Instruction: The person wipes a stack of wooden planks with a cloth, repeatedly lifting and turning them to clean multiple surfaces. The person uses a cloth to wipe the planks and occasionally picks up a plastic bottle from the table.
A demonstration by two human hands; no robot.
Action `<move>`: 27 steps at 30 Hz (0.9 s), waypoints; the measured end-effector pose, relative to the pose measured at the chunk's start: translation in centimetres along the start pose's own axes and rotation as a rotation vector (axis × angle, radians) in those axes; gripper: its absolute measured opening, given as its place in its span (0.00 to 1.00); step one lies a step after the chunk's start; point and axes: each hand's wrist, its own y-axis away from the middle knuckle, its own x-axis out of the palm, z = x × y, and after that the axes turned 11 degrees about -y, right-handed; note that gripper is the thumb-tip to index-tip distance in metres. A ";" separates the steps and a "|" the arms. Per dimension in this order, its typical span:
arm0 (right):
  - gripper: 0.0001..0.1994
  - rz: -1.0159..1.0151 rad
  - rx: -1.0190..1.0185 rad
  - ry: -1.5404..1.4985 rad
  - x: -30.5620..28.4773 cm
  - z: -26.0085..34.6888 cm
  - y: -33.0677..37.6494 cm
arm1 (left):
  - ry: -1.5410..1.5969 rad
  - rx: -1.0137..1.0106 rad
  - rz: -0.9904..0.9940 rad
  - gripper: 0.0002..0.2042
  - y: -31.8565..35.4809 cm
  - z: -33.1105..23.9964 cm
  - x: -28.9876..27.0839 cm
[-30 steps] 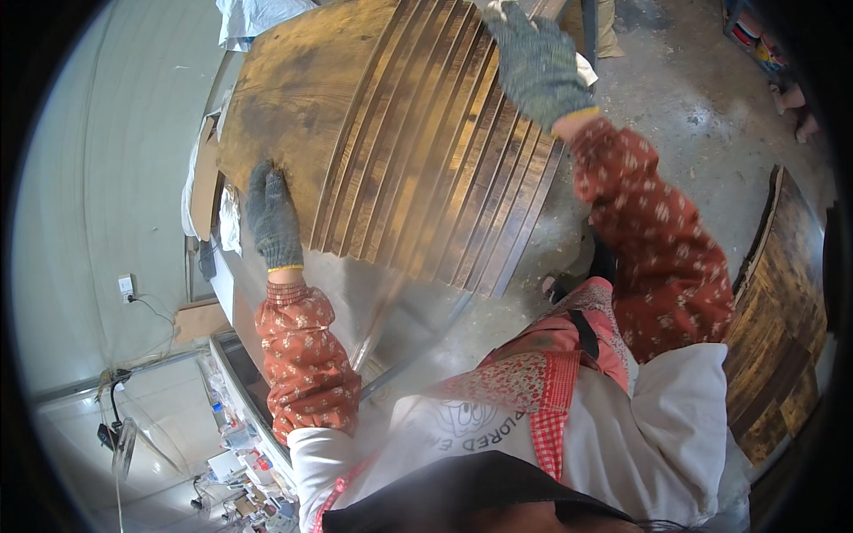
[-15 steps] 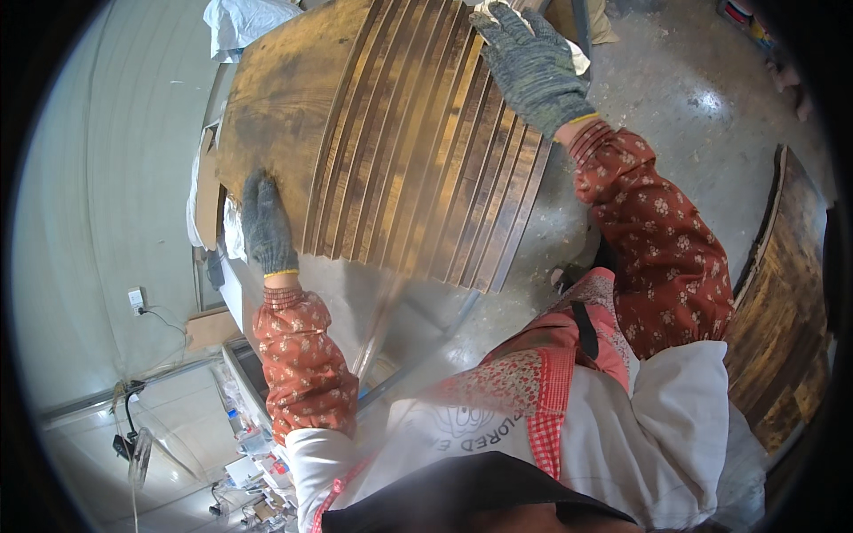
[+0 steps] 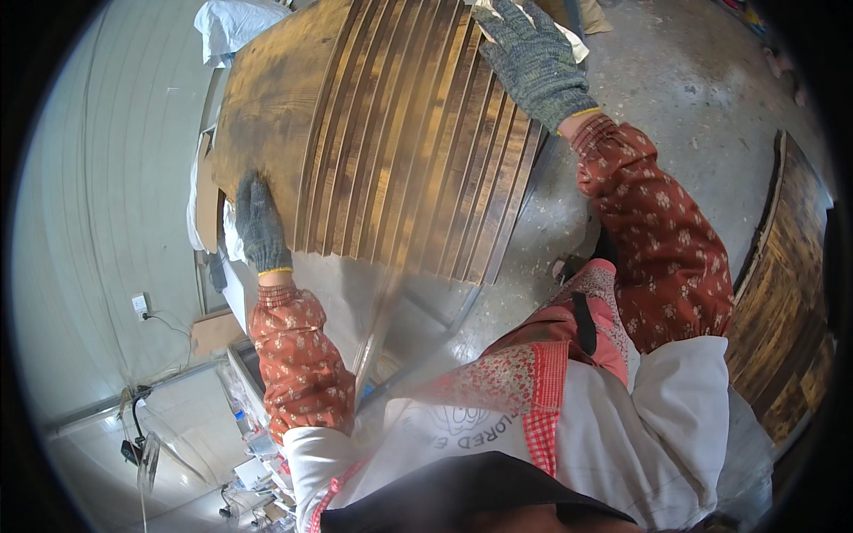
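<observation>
A stack of brown-stained wooden planks (image 3: 391,142) lies overlapped in steps, with a wider mottled board face (image 3: 271,98) at its left. My left hand (image 3: 260,222), in a grey knit glove with a yellow cuff edge, rests flat with fingers extended on the near left edge of that board. My right hand (image 3: 538,67), gloved alike, reaches to the far right side of the stack. A white cloth (image 3: 573,43) sticks out from under it on both sides, pressed beneath the palm and fingers. How the thumb grips the cloth is hidden.
More stained planks (image 3: 782,293) stand at the right on the grey concrete floor (image 3: 657,89). A pale wall (image 3: 107,195) with a socket rises at the left. A white bag (image 3: 235,27) sits behind the boards. Cardboard (image 3: 216,331) and cluttered small items (image 3: 253,475) are lower left.
The view has shifted slightly, so the stack appears a little farther left. My left hand stays on the board's edge, and my right hand stays at the stack's far right with the white cloth.
</observation>
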 end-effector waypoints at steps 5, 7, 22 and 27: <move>0.19 -0.114 0.182 -0.342 3.9 7.9 2.3 | -0.034 0.003 -0.014 0.21 -0.2 -0.4 0.0; 0.16 -0.022 0.048 0.093 4.8 12.7 4.1 | -0.044 0.008 -0.010 0.21 -0.2 -0.5 0.0; 0.23 -0.168 0.205 -0.752 5.1 5.9 7.5 | 0.057 0.084 -0.099 0.17 -0.1 -0.2 0.2; 0.25 -0.076 0.279 -0.554 3.5 4.1 8.7 | -0.014 0.090 -0.206 0.16 0.4 -0.2 0.7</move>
